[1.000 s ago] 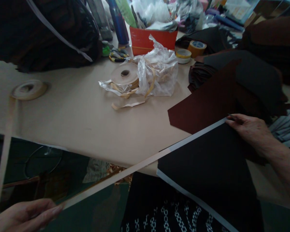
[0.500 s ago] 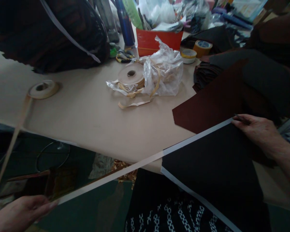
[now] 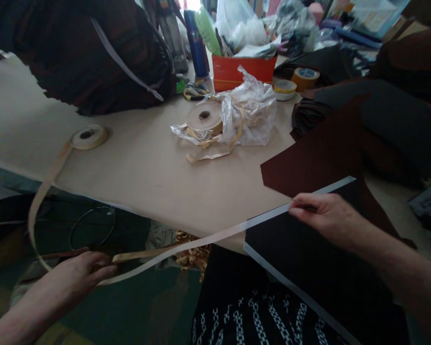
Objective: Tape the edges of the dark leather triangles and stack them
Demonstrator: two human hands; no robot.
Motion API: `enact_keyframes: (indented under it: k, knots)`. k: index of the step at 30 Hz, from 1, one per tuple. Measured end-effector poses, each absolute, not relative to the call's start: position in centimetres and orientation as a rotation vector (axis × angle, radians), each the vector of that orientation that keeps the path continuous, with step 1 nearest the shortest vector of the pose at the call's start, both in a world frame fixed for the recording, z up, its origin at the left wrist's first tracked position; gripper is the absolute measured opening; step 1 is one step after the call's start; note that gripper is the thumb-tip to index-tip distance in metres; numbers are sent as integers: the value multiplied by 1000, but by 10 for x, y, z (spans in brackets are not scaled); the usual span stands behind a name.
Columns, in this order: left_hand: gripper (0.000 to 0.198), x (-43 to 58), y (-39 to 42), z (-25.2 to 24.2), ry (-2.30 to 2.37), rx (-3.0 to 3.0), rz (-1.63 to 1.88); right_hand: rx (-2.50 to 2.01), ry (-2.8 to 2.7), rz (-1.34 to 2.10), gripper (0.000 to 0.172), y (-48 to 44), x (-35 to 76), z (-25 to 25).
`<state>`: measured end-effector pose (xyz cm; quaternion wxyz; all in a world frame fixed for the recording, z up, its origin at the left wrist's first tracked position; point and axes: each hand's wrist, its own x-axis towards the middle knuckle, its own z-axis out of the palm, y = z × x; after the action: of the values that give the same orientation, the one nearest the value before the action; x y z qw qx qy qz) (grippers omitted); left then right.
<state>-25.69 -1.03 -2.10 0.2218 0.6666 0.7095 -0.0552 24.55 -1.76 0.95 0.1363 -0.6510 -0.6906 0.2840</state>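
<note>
A black sheet (image 3: pixel 290 249), leather-like, lies over the table's front edge and my lap, with pale strips along two of its edges. White tape (image 3: pixel 208 235) runs along its upper edge and sags leftward past the corner to my left hand (image 3: pixel 82 270), whose closed fingers hold it. A separate tan strip (image 3: pixel 140 255) trails behind it by the same hand. From that hand the tape loops up to a tape roll (image 3: pixel 88 137) on the table. My right hand (image 3: pixel 318 208) pinches the taped edge partway along; a thin dark tip at its fingers is too small to name.
On the table (image 3: pixel 158 187) sit a second tape roll (image 3: pixel 204 117) in clear plastic, a red box (image 3: pixel 244 72), scissors (image 3: pixel 194 92) and yellow tape rolls (image 3: pixel 305 79). Dark bundled pieces (image 3: pixel 104 57) stand at left; brown sheets (image 3: pixel 319 143) lie at right. Curled scraps (image 3: pixel 190 254) lie below.
My right hand has moved left and down along the taped edge, baring its far end. My left hand has come up and rightward, and the taut tape now sags. The view has shifted slightly.
</note>
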Motion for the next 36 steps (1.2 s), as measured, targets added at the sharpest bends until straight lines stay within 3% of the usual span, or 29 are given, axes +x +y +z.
enact_keyframes:
  k: [2,5,8,10,15,22,27,32,36]
  knots:
    - [22,-233,-8,-7,1905,1930,-221,-1801,-2105,897,17,-19,205,4]
    - [22,-181,-10,6,1788,2107,-29,-1904,-2264,681,13,-16,167,-9]
    - [20,-123,-13,5,1432,2281,222,-1996,-2357,473,20,-10,154,-15]
    - [19,-88,-12,1,1280,2376,283,-1996,-2343,526,24,-5,156,-13]
    - [13,-25,-8,-1,1316,2592,18,-1693,-2033,1019,18,-7,178,2]
    - [15,-8,-3,1,1397,2627,-89,-1555,-1848,1129,24,-34,185,10]
    - [17,-6,8,6,1341,2595,-209,-1596,-1689,1314,17,-38,170,-3]
    - [20,-2,18,17,1313,2496,-352,-1706,-1587,1323,55,-38,161,-17]
    - [22,-1,21,20,1280,2474,-369,-1741,-1742,1204,43,-39,157,-17]
